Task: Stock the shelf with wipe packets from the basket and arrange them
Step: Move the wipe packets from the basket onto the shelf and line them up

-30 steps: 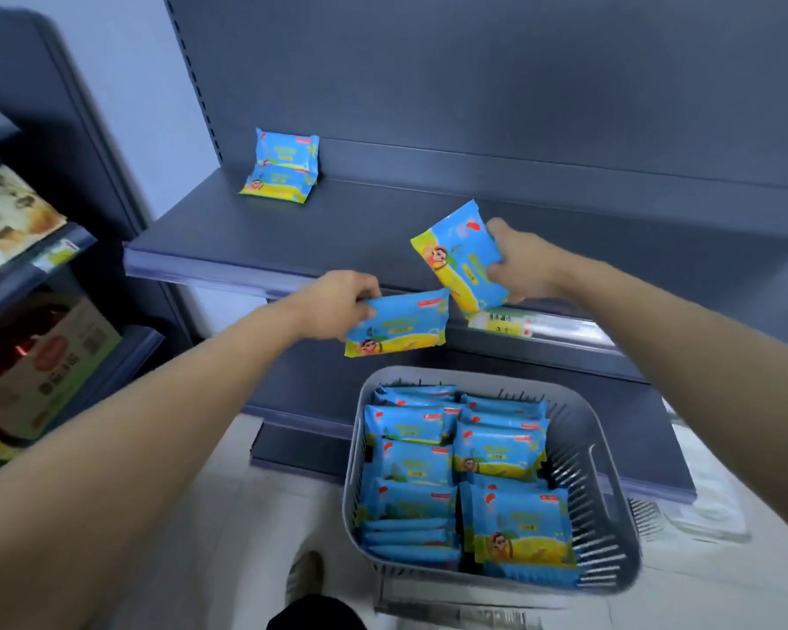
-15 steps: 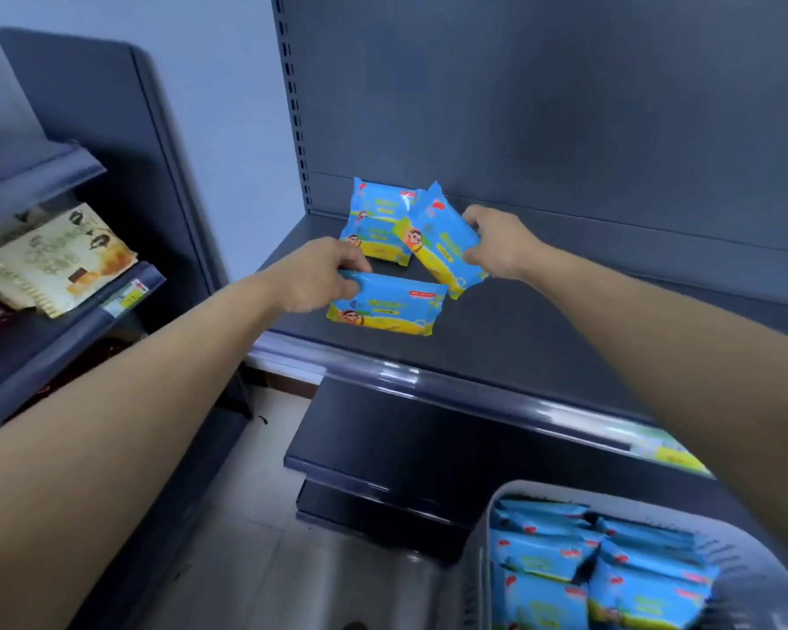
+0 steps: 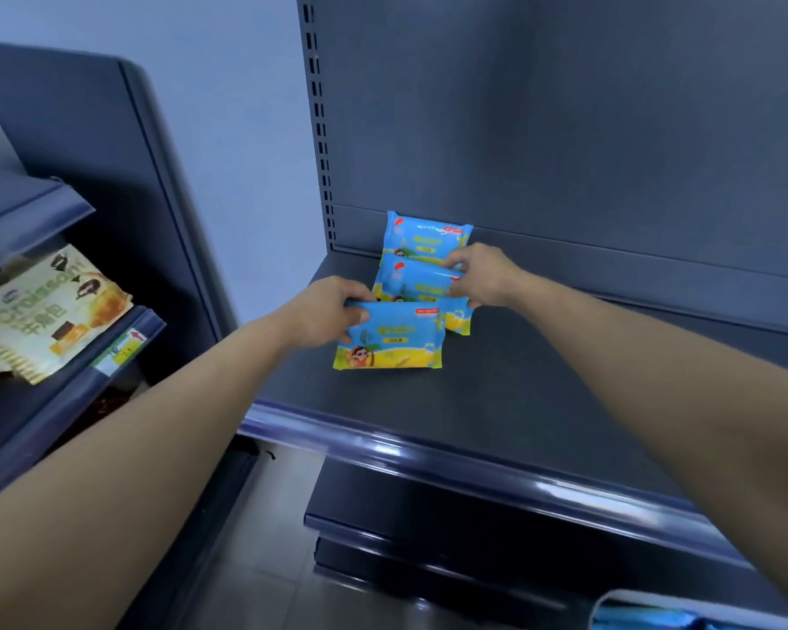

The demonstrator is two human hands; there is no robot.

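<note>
Head view: left grip [image 3: 324, 311] pinches front wipe packet [image 3: 392, 338] by its top-left edge; right grip [image 3: 483, 275] holds middle packet [image 3: 417, 284] behind it, third packet [image 3: 428, 236] at back, all on shelf [image 3: 519, 402], left rear. IMO square edges, overlap evenly, then let go.

1 head-worn wide-angle view looks forward and down, close to the shelf [image 3: 497, 402].

I see left hand [image 3: 324, 311] gripping front packet [image 3: 390, 341] by its left end, right hand [image 3: 483, 275] pinching middle packet [image 3: 412, 284]; rear packet [image 3: 426, 236] upright near shelf [image 3: 519, 402] back-left corner.
</note>
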